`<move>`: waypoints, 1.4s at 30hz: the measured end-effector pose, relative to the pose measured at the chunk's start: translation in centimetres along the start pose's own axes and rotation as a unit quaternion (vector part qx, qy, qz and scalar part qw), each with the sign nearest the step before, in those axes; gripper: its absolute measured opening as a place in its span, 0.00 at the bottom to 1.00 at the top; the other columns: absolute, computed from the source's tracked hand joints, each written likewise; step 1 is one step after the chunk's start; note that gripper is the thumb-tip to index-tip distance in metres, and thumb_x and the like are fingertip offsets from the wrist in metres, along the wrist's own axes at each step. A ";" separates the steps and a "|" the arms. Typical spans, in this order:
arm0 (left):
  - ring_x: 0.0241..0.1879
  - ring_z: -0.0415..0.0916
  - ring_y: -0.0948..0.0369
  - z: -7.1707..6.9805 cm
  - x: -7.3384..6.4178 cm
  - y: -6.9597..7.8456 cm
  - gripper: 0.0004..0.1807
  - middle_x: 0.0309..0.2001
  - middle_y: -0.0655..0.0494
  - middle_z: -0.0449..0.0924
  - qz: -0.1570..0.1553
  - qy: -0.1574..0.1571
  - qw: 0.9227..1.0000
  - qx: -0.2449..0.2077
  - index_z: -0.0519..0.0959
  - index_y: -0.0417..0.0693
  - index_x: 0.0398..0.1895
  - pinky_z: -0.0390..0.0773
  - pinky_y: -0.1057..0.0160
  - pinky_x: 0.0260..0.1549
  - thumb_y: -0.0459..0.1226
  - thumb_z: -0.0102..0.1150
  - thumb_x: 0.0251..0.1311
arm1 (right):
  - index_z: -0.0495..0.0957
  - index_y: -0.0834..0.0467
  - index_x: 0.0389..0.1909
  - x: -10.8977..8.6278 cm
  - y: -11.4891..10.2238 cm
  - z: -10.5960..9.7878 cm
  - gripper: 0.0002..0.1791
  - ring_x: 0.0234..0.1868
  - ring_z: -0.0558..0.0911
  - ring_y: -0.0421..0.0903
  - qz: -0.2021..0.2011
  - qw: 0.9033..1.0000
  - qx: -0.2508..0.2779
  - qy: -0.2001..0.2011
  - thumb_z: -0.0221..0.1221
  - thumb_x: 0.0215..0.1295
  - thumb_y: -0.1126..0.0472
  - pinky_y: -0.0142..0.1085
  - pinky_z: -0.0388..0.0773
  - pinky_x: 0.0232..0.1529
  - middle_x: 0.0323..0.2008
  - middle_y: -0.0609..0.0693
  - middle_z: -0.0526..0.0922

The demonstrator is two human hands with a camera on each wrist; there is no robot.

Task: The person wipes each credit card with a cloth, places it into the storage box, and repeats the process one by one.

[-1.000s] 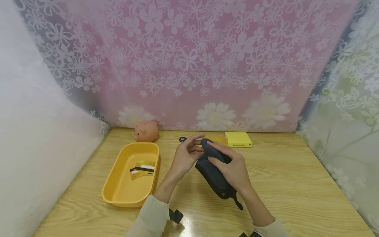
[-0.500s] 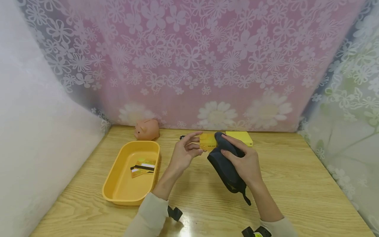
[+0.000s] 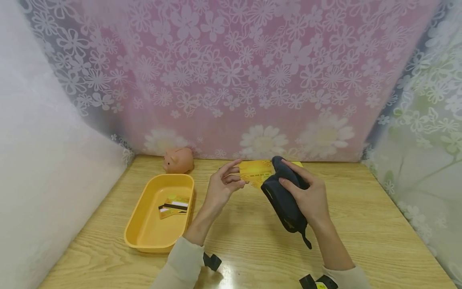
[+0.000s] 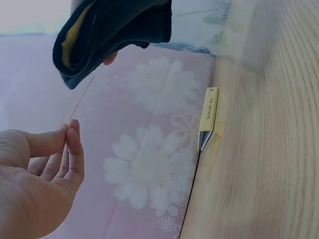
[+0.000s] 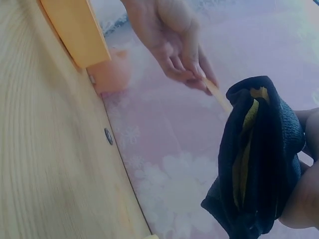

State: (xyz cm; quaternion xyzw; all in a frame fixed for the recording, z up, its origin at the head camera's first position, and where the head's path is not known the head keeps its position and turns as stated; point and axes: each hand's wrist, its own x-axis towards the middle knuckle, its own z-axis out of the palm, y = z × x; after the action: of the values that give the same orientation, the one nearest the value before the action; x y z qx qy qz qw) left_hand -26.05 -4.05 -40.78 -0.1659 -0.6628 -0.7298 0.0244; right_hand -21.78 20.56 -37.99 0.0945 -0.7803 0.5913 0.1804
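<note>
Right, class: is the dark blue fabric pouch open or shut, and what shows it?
Open. In the right wrist view, the dark blue fabric pouch has its edges parted, with something yellow showing between them.

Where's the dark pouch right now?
In the head view, the dark pouch is right of centre, held above the table in the right hand, just right of the yellow card that the left hand pinches.

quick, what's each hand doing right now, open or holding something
Left hand: pinching a yellow plastic card.
Right hand: holding a dark blue fabric pouch.
</note>
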 end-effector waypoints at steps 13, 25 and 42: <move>0.48 0.85 0.53 0.7 -0.2 -0.5 0.31 0.59 0.46 0.80 0.010 -0.024 0.999 0.039 0.76 0.57 0.72 0.86 0.57 0.51 0.27 0.66 0.67 | 0.83 0.43 0.65 -1.6 0.0 4.1 0.27 0.68 0.78 0.44 -0.084 0.993 0.020 -0.081 0.71 0.66 0.64 0.30 0.80 0.59 0.66 0.44 0.80; 0.48 0.85 0.53 1.0 -0.4 -0.7 0.31 0.56 0.46 0.82 0.017 -0.047 0.997 0.057 0.76 0.57 0.72 0.85 0.61 0.49 0.22 0.59 0.69 | 0.82 0.38 0.64 -2.0 -0.3 4.8 0.28 0.68 0.78 0.46 -0.066 0.994 -0.029 -0.079 0.72 0.65 0.61 0.47 0.80 0.63 0.66 0.41 0.80; 0.46 0.83 0.56 0.5 -0.3 0.1 0.31 0.55 0.48 0.80 0.000 -0.013 1.000 0.013 0.78 0.52 0.70 0.87 0.56 0.49 0.26 0.68 0.64 | 0.81 0.38 0.66 -0.2 0.3 0.7 0.26 0.65 0.80 0.50 -0.017 0.998 -0.059 -0.018 0.70 0.68 0.55 0.23 0.80 0.49 0.66 0.45 0.80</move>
State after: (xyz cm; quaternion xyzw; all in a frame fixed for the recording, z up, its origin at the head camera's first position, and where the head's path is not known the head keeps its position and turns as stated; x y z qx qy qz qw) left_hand -25.60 -3.65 -40.75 -0.1751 -0.6724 -0.7189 0.0175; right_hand -21.82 20.01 -38.53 0.1077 -0.8153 0.5392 0.1814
